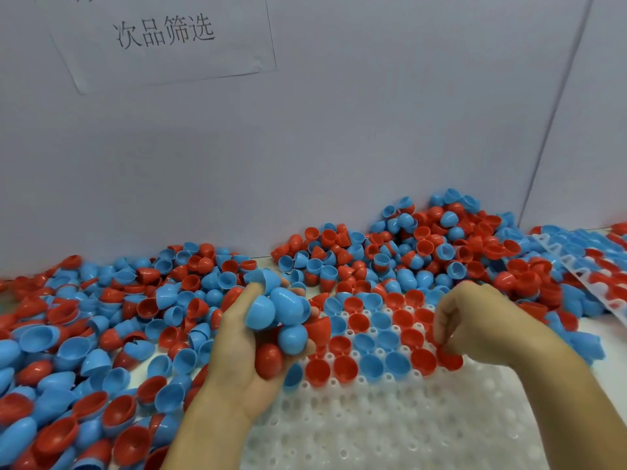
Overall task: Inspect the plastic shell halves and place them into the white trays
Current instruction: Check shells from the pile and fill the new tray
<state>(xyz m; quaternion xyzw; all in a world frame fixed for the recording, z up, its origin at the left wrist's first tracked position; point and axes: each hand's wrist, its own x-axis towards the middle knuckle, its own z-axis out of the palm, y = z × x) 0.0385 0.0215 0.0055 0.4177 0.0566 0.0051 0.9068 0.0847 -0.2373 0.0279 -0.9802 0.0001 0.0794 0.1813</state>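
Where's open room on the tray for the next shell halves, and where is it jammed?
Free sockets fill the white tray's near part, between the two forearms, below the filled rows. The left hand holds a cluster of shells; the right hand pinches a red half at the filled rows' right end. Loose piles crowd left and back.

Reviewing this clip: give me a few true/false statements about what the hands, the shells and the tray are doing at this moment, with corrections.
1. The left hand holds several shell halves, blue and red. True.
2. The right hand is setting a blue shell into the tray. False: its fingers pinch a red shell half.
3. The white tray is completely filled. False: only its far rows hold shells; the near sockets are bare.
4. Loose shells are piled left of the tray. True.
5. Shells seated in the tray sit open side up. True.
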